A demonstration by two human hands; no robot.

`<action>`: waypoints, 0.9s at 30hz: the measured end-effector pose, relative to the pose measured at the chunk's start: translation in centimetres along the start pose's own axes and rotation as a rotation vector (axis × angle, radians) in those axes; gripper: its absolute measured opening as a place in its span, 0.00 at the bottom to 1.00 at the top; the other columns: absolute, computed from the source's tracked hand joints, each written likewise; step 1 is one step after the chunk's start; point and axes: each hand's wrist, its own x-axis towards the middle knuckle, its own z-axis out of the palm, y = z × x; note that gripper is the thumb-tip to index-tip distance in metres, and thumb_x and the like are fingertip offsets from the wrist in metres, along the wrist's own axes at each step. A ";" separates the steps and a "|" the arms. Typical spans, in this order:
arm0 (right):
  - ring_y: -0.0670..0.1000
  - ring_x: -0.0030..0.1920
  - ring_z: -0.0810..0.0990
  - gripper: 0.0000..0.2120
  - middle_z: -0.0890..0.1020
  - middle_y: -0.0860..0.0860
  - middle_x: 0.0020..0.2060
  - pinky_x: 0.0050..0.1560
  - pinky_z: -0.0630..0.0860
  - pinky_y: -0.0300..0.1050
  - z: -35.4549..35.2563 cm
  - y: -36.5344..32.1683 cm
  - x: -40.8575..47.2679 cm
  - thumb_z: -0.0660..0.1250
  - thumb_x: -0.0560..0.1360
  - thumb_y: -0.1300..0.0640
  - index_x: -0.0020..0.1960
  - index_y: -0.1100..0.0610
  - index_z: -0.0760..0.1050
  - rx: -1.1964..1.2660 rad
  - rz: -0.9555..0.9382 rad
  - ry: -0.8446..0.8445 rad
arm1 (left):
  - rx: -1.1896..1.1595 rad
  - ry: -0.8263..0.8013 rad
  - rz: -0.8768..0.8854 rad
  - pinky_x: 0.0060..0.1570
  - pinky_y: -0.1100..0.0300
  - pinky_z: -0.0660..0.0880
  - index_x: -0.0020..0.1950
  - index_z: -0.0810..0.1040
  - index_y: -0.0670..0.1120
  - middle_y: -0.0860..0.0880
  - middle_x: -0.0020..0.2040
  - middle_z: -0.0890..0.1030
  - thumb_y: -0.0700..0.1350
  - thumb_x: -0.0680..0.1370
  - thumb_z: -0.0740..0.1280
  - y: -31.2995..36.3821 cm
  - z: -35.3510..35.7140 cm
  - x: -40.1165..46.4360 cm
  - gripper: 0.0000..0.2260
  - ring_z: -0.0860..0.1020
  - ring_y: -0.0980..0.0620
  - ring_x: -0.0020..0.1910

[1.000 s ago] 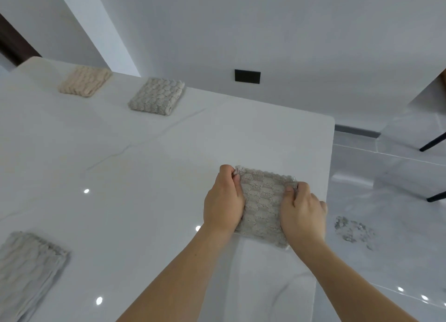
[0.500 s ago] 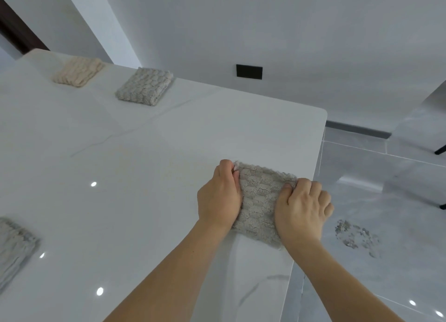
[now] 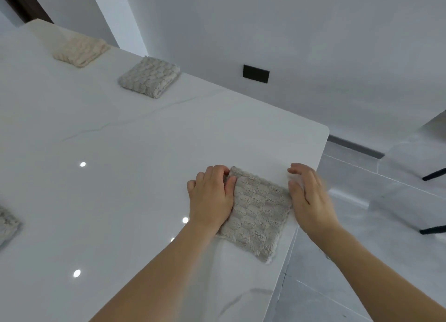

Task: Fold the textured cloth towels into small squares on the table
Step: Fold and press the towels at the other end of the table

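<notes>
White glossy tabletop (image 3: 135,152) against a pale wall. At the left edge of the frame a grey towel (image 3: 7,221) lies partly out of view; whether it is folded cannot be told. Upper left: a cream folded towel (image 3: 80,51) and a grey folded towel (image 3: 149,76), both finished squares. Lower centre: a fourth towel (image 3: 258,213), folded square near the tabletop's right edge. The left hand (image 3: 211,198) rests on its left side, fingers curled at the far corner. The right hand (image 3: 307,196), fingers loose and apart, is beside the towel's right edge; half a second ago it pressed on the cloth. Judgement: this fold is essentially complete.
</notes>
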 end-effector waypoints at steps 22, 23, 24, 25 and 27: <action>0.36 0.75 0.49 0.25 0.52 0.38 0.77 0.76 0.49 0.37 0.1 -0.8 7.0 0.52 0.83 0.50 0.78 0.45 0.49 0.214 -0.507 -0.935 | -0.466 0.589 -0.669 0.75 0.57 0.35 0.81 0.45 0.51 0.59 0.80 0.43 0.62 0.80 0.41 10.0 4.3 -7.9 0.31 0.36 0.64 0.76; 0.36 0.75 0.49 0.26 0.52 0.38 0.77 0.76 0.49 0.40 0.2 -0.8 7.1 0.52 0.83 0.49 0.78 0.46 0.49 0.203 -0.518 -0.947 | -0.437 0.587 -0.680 0.75 0.57 0.35 0.81 0.45 0.50 0.58 0.80 0.43 0.61 0.80 0.41 10.0 4.5 -7.8 0.30 0.36 0.63 0.76; 0.36 0.76 0.49 0.26 0.52 0.38 0.77 0.77 0.49 0.42 0.3 -0.8 7.0 0.52 0.83 0.49 0.78 0.46 0.48 0.195 -0.527 -0.958 | -0.399 0.575 -0.694 0.75 0.58 0.35 0.81 0.46 0.49 0.56 0.80 0.43 0.60 0.81 0.40 10.0 4.8 -7.7 0.30 0.37 0.61 0.77; 0.37 0.76 0.49 0.25 0.52 0.38 0.77 0.77 0.49 0.44 0.5 -0.8 7.0 0.51 0.83 0.49 0.78 0.46 0.48 0.180 -0.539 -0.965 | -0.343 0.552 -0.714 0.75 0.59 0.35 0.81 0.46 0.48 0.55 0.81 0.44 0.60 0.81 0.40 9.9 5.0 -7.6 0.30 0.37 0.59 0.78; 0.38 0.76 0.48 0.25 0.52 0.42 0.78 0.77 0.47 0.46 1.1 -0.7 7.1 0.49 0.83 0.49 0.79 0.48 0.48 0.053 -0.637 -0.940 | -0.179 0.478 -0.769 0.76 0.56 0.37 0.81 0.48 0.45 0.51 0.81 0.46 0.58 0.80 0.38 9.7 5.5 -7.6 0.31 0.40 0.53 0.79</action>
